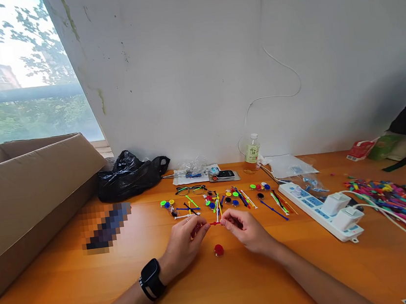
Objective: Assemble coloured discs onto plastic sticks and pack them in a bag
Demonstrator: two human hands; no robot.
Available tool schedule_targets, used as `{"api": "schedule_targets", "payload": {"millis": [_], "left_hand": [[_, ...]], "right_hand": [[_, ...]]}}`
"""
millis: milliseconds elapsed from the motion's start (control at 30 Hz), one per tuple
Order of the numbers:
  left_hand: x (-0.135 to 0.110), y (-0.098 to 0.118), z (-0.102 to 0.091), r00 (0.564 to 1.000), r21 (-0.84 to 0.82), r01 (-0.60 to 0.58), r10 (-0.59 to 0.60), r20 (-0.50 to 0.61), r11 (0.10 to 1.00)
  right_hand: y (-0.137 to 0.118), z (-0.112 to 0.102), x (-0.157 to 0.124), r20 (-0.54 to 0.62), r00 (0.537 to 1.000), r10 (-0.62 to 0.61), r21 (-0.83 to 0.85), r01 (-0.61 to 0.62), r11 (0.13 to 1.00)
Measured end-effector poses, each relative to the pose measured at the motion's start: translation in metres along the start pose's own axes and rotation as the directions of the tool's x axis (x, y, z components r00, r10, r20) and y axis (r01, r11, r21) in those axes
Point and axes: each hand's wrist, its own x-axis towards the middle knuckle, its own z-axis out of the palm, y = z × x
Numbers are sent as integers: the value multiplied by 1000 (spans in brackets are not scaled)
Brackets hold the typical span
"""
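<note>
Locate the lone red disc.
Head view, lower middle: the red disc lies on the wooden table between the left hand and right hand, nearer the wearer than the red stick they hold.

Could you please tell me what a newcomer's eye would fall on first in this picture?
Most likely the left hand and right hand, pinching a thin red plastic-looking stick between them mid-table, with a round red disc just nearer the viewer. Next, perhaps, the heap of slender multicoloured pieces on the right, past the long white power strip, and the large brown cardboard box at far left.
</note>
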Motion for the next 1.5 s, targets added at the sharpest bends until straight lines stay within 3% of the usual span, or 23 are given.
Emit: {"api": "schedule_targets", "payload": {"millis": [367,467,600,700,800,900,1067,1167,1267,1367,1500], "left_hand": [[-1,1,2,999,-42,37,-37,-6,998],[1,7,1,991,47,-110,113,-72,993],[1,13,1,962,242,-260,272,-16,935],[0,9,3,979,203,-204,205,14,958],[1,1,6,999,-19,-15,16,35,1000],[4,-7,5,994,-127,95,-87,64,987],[5,-14,1,990,87,18,-30,139,996],[3,-14,1,976,185,1,-42,215,983],[2,-14,2,972,207,9,-57,228,978],[1,-14,1,970,177,11,-54,239,984],[1,-14,0,965,167,26,-68,254,986]], "right_hand": [[-10,2,-4,40,998,-47,-16,48,999],[-11,3,-2,31,999,-26,14,25,1000],[-7,4,2,29,1000,5,84,-8,996],[-4,3,4,81,996,26,133,-36,990],[-3,2,4,123,990,76,157,-95,983],[-5,1,-1,143,988,57,-10,-56,998],[-7,2,-11,347,938,-16,-227,100,969],[-2,4,-11,338,941,4,-229,78,970],[3,6,-6,262,965,22,-131,13,991],[5,5,-1,267,959,101,169,-150,974],[3,-2,3,334,919,210,557,-372,742]]}}
